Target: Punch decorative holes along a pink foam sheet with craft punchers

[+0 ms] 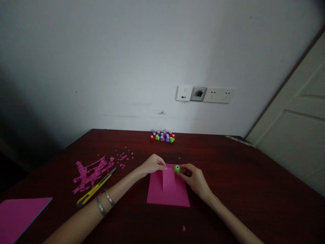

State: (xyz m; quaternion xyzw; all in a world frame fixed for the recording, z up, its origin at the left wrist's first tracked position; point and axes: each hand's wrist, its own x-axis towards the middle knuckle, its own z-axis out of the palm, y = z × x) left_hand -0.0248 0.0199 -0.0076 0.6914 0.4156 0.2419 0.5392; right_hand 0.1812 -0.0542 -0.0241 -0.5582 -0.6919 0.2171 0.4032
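A pink sheet [155, 193] lies on the dark red table in front of me, with a narrower pink strip [169, 181] on top of it. My left hand [153, 164] pinches the strip's far left corner between thumb and fingers. At the sheet's far right part, my right hand [195, 178] holds a small green punch [177, 168] with an eye-like top between thumb and index finger. The punch is beside the strip's far right corner; whether it touches the paper I cannot tell.
Several purple, red and green punches [162, 136] stand near the wall. Pink paper scraps [88, 174] and a yellow cutter [96, 187] lie at left. Another pink sheet [21, 215] is at the near left. A thin strip [240, 140] lies at the back right.
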